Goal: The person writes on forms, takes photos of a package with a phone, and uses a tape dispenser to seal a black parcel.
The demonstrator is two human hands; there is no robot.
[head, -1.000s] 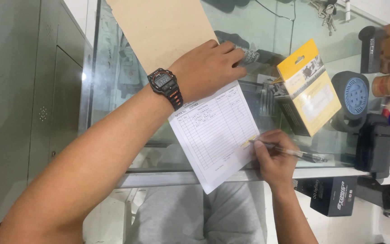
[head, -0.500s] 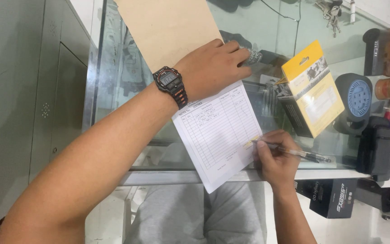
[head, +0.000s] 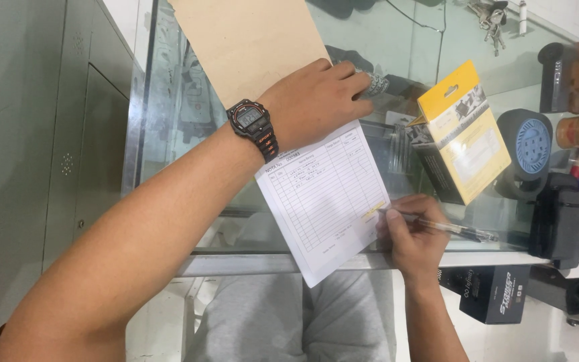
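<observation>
A white ruled form sheet (head: 323, 198) lies on a glass counter (head: 169, 121), overhanging its front edge. My left hand (head: 313, 100), with a black and orange watch (head: 252, 127) on the wrist, presses flat on the sheet's top where it meets a brown paper cover (head: 249, 40). My right hand (head: 413, 234) grips a clear pen (head: 447, 229), its tip on the sheet's right edge near a yellow mark.
A yellow and black product box (head: 464, 134) stands right of the sheet. Beyond it are a round grey and blue device (head: 527, 147), black boxes (head: 557, 214), a dark cylinder (head: 554, 67) and keys (head: 490, 20). A black carton (head: 497, 295) sits under the counter edge.
The view has shifted slightly. Both hands stay in place on the sheet, with the pen tip still at the right edge.
</observation>
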